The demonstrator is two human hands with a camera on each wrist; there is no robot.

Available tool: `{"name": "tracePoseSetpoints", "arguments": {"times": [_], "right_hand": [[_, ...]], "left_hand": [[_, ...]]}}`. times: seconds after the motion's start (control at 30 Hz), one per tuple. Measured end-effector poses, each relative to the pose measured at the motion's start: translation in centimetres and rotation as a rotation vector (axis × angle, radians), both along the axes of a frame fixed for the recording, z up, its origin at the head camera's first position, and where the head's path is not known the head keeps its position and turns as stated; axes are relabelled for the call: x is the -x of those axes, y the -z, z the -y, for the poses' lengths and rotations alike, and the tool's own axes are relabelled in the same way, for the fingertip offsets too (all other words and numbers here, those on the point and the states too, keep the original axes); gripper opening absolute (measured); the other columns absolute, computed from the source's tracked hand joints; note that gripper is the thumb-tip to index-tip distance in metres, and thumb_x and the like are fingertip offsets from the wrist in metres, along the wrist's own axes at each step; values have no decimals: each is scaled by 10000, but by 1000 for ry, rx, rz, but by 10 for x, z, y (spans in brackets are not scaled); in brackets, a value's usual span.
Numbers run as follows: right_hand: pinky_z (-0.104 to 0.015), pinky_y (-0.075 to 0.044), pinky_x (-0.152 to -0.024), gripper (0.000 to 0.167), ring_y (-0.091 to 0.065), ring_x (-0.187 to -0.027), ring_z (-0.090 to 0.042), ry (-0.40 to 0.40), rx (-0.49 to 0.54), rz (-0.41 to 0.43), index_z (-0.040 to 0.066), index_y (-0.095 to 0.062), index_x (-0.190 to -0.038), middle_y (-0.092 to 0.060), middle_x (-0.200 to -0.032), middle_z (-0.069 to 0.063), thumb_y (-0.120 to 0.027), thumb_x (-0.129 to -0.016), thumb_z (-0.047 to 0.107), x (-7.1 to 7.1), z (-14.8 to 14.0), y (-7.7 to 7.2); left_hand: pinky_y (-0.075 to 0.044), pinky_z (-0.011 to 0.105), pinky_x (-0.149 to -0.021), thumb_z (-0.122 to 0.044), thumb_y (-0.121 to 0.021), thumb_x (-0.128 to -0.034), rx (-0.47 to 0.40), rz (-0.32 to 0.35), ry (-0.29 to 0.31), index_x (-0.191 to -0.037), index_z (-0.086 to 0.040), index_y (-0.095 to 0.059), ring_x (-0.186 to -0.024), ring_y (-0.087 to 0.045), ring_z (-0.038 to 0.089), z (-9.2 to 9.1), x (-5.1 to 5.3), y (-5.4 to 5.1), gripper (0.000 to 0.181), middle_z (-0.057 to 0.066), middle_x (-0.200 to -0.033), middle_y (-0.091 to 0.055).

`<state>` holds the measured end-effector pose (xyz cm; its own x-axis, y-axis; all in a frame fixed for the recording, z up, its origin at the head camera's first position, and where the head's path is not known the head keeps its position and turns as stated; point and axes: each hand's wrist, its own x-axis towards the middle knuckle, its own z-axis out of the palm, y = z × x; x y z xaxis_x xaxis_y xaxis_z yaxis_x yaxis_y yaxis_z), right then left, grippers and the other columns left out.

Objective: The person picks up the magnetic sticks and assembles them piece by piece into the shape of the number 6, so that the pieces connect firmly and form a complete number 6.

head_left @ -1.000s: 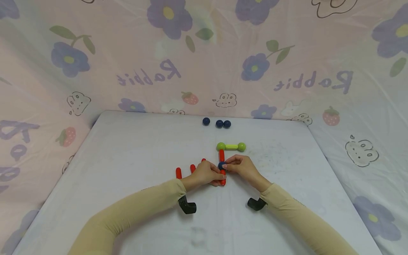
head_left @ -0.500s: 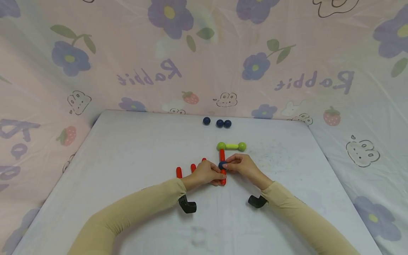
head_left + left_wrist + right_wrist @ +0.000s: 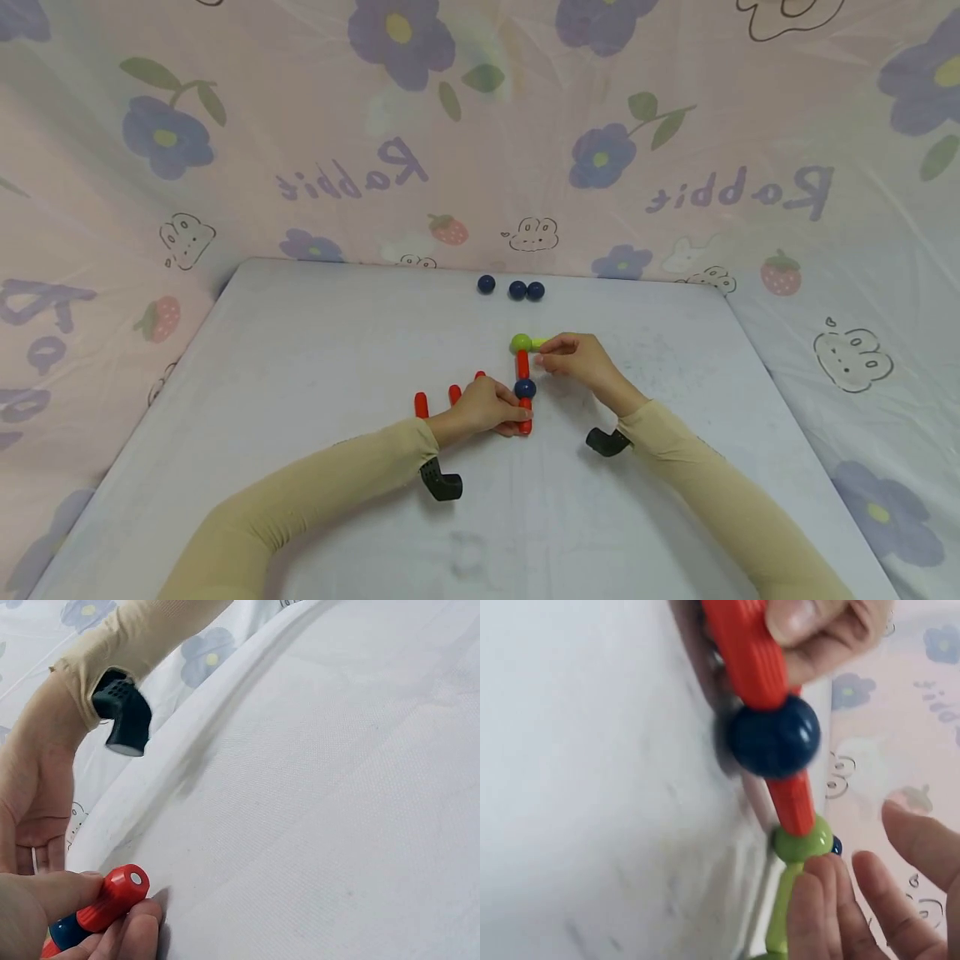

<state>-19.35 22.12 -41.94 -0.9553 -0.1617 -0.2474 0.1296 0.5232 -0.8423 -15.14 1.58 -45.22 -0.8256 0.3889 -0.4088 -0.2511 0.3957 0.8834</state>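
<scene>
My left hand (image 3: pixel 483 406) pinches a red ribbed rod (image 3: pixel 120 896) between thumb and fingers, its round end disc facing out. A navy ball (image 3: pixel 525 389) joins that rod to a second red rod (image 3: pixel 522 364), which runs in line up to a green ball (image 3: pixel 521 342). From there a light green rod (image 3: pixel 781 904) extends sideways. In the head view my right hand (image 3: pixel 583 364) covers the far end of this green rod. The right wrist view shows its thumb apart from its fingers and nothing between them. Whether the fingertips touch the green rod, I cannot tell.
Several loose pieces lie about: red rods (image 3: pixel 422 405) left of my left hand, partly behind it, and navy balls (image 3: pixel 517 290) near the table's back edge. Each cuff bears a black bent fitting (image 3: pixel 441 482). A printed curtain (image 3: pixel 465 150) borders the white table (image 3: pixel 337 333).
My right hand has let go of the navy ball and moved away toward the green rod, now hiding its right end. My left hand stays put on the red rod.
</scene>
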Motion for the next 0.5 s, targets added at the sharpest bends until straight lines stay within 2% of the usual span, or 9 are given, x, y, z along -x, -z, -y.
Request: {"name": "tracePoseSetpoints", "arguments": {"times": [0.17,0.5], "right_hand": [[-354,-586,-887,412,-684,-935,-178,31,25,-51,2,-649,-1228,-703,-1174,-184,-719,-911,256,22,-4,-10],[-458,-537,-997,447,-645,-1124,-343,60,22,-141,24,-618,-1286,-678,-1236,-185,-702,-927,276,70,-6,-16]], "left_hand": [[-586,225,-601,-178,-810,-824,-12,5,4,-992,14,-714,-607,-718,121,0,0,0,272,94,-771,-747],[-584,222,-597,-169,-813,-819,-22,18,-4,-1017,23,-700,-598,-709,108,0,0,1,299,92,-779,-739]]}}
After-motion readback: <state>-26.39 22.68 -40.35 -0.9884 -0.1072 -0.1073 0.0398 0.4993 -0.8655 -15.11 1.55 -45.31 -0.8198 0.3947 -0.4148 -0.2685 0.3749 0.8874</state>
